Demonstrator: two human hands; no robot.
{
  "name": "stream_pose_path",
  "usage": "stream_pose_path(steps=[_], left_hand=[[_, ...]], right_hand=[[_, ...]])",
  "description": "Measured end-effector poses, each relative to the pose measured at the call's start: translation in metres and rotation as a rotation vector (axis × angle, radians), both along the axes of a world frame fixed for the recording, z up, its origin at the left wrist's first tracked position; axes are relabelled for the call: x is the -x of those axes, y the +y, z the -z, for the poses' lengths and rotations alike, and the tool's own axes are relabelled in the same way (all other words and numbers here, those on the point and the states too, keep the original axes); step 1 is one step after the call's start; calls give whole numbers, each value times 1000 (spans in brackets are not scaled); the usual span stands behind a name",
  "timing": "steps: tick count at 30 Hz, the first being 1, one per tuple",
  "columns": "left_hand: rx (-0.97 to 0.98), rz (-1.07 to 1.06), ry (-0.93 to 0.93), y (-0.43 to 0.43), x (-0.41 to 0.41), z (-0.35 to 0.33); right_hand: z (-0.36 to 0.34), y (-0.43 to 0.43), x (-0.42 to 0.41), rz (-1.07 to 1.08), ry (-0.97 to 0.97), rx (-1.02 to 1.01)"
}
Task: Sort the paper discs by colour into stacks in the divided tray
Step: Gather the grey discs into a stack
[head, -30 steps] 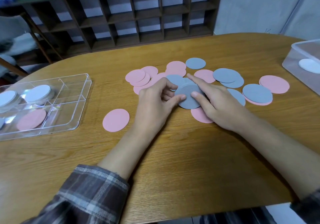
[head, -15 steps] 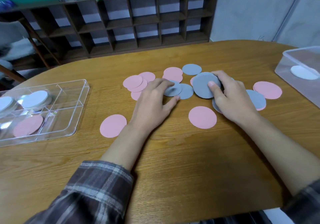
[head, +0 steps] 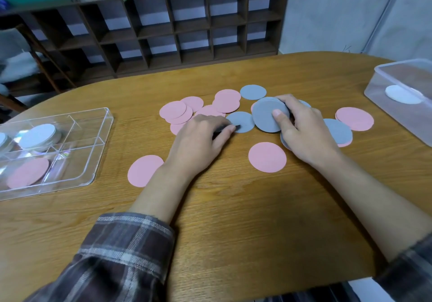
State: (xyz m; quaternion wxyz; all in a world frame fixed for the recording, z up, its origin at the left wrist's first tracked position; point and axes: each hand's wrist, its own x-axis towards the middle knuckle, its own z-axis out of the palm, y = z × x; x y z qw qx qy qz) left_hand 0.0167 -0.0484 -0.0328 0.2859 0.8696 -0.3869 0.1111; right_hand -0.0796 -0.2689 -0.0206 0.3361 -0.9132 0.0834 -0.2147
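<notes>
Pink and grey paper discs lie scattered across the middle of the wooden table. My right hand (head: 304, 128) holds a small stack of grey discs (head: 266, 117) tilted up, thumb on its face and fingers curled behind. My left hand (head: 201, 138) lies knuckles up, its fingertips pinching the near edge of a flat grey disc (head: 243, 120). One pink disc (head: 267, 157) lies alone between my wrists and another pink disc (head: 142, 170) sits left of my left wrist. The divided clear tray (head: 93, 159) at the left holds a white stack (head: 38, 135) and a pink disc (head: 28, 173).
A clear plastic box (head: 402, 84) with a white disc (head: 402, 94) inside stands at the table's right edge. A dark wooden cubby shelf (head: 163, 25) runs behind the table. More pink discs (head: 180, 110) cluster beyond my left hand.
My right hand has lifted the grey stack off the table and carried it back and to the right, uncovering the lone pink disc. My left hand has shifted onto the flat grey disc.
</notes>
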Motion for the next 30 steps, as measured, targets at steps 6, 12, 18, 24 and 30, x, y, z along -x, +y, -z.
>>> stream_pose_path(steps=[6, 12, 18, 24, 30], left_hand=[[192, -16, -100, -2, 8, -2], [310, 14, -20, -5, 10, -5], [379, 14, 157, -9, 16, -4], [401, -30, 206, -15, 16, -1], [322, -43, 119, -15, 14, 2]], right_hand=[[1, -3, -1, -44, -22, -10], [1, 3, 0, -108, -17, -69], [2, 6, 1, -178, 16, -97], [-2, 15, 4, -239, 57, -26], [-2, 16, 3, -239, 64, 65]])
